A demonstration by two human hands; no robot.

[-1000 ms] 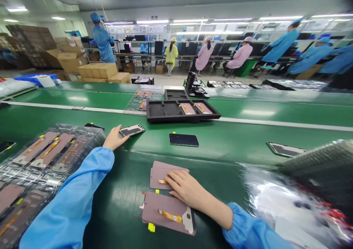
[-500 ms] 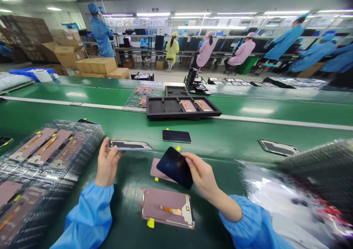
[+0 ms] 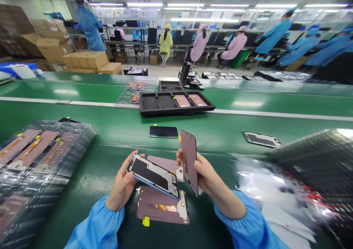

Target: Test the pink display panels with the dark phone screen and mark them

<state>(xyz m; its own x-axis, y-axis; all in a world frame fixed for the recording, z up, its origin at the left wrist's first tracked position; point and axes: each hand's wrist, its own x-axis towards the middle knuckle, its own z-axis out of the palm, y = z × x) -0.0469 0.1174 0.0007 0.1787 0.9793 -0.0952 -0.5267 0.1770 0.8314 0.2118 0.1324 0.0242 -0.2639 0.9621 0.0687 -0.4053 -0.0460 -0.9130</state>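
Note:
My left hand point(image 3: 120, 186) is shut on a phone housing point(image 3: 153, 176) with a black inner back and a blue-edged rim, tilted up over the belt. My right hand point(image 3: 209, 177) grips a phone panel point(image 3: 189, 161) by its side, standing nearly on edge with its mauve backing showing. Below my hands a mauve-backed panel point(image 3: 161, 205) with an orange flex strip lies flat, and another mauve panel point(image 3: 164, 163) is partly hidden behind the held pieces. A dark glass panel point(image 3: 163, 131) and a framed panel point(image 3: 261, 139) lie farther along the belt.
Clear plastic trays of mauve panels point(image 3: 41, 150) are stacked to my left, and a blurred plastic-wrapped stack point(image 3: 309, 164) sits to my right. A black foam tray point(image 3: 176, 104) stands beyond the green conveyor belt point(image 3: 248, 129). Seated and standing workers fill the room behind.
Both hands have lifted pieces from the belt and turned them. The right-hand panel now shows its mauve back, not dark glass, and the left-hand housing faces up. The view has shifted left.

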